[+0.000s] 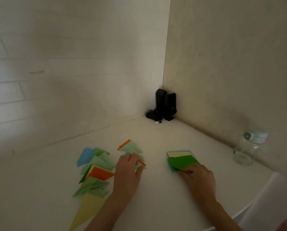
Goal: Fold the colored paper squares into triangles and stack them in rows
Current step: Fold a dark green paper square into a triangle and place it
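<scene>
The colored paper squares (182, 161) wait in a small pile at the right side of the white bench (156, 189), a dark green sheet on top, a pale yellow and a light blue one showing under it. We go now from the left.

At the far left lies the first row of folded triangles (93, 172) — blue, light green, orange, yellow, overlapping one another towards us. Just beside it, to the right, is the second row (132, 147), shorter, with light green and orange pieces. Our left hand (128, 169) rests on the near end of this row, fingers bent down onto the top triangle; whether they pinch it or only press it, we cannot tell.

Further right, well apart from the rows, our right hand (197, 175) lies on the near corner of the pile, fingertips pressing on the green sheet, not curled round it as far as we see.

We judge this paper very light, thin and rather slippery on the smooth bench — one sheet will slide easily over the others, and several may come together. It bends without effort and keeps every crease, so a wrong fold stays. The best place to take hold is a free corner or edge, lifted by a fingertip, while the other hand steadies the rest.

In the far corner stand dark objects (164, 105); at the right, a glass jar (249, 147).
</scene>
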